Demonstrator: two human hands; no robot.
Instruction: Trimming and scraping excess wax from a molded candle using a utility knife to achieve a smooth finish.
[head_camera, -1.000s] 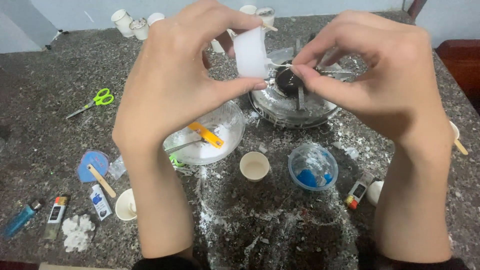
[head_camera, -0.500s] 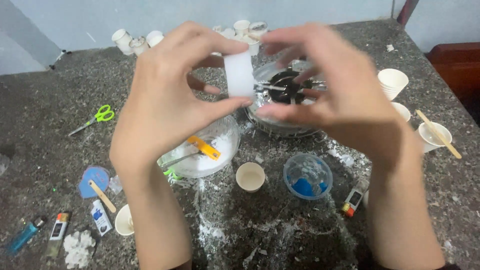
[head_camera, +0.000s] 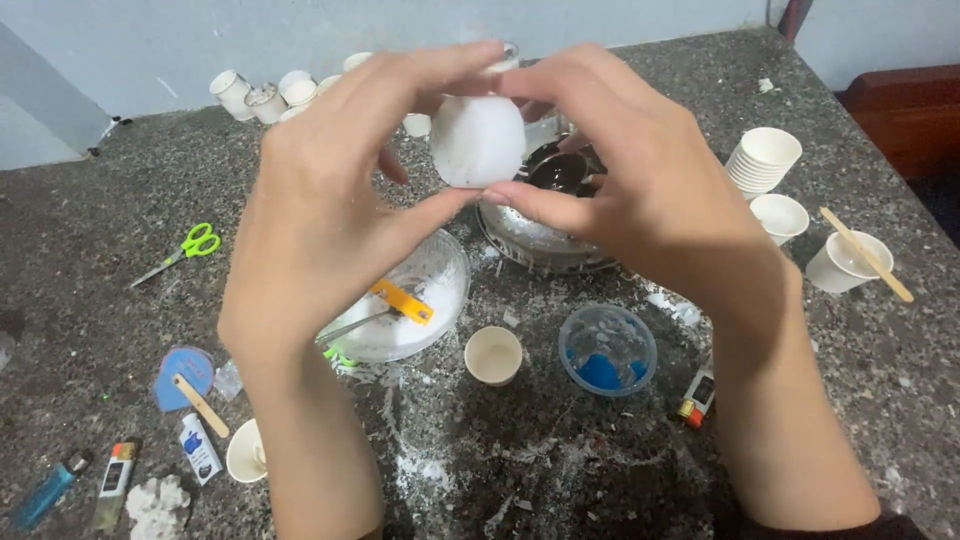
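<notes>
Speckled dark stone worktop (head_camera: 120, 260) spreads under my hands, dusted with white crumbs and powder below my wrists. My left hand (head_camera: 330, 230) and right hand (head_camera: 640, 190) are raised together, fingertips pinching a small rounded white waxy lump (head_camera: 478, 140) between them, thumbs meeting beneath it; both are closed on it, neither clenched. Behind the lump sits a round metal pot with a dark inner cup (head_camera: 550, 200). Under my left hand lies a clear glass bowl of white flakes with a yellow-handled tool (head_camera: 405, 300); between my wrists stand a small empty paper cup (head_camera: 493, 355) and a clear cup with blue pigment (head_camera: 607, 350). As I judge it, the lump is formed and freed, while colouring and pouring seem not yet done. Against the earlier frames, the piece now shows its rounded face where it looked flat-sided, and my hands sit closer together.
</notes>
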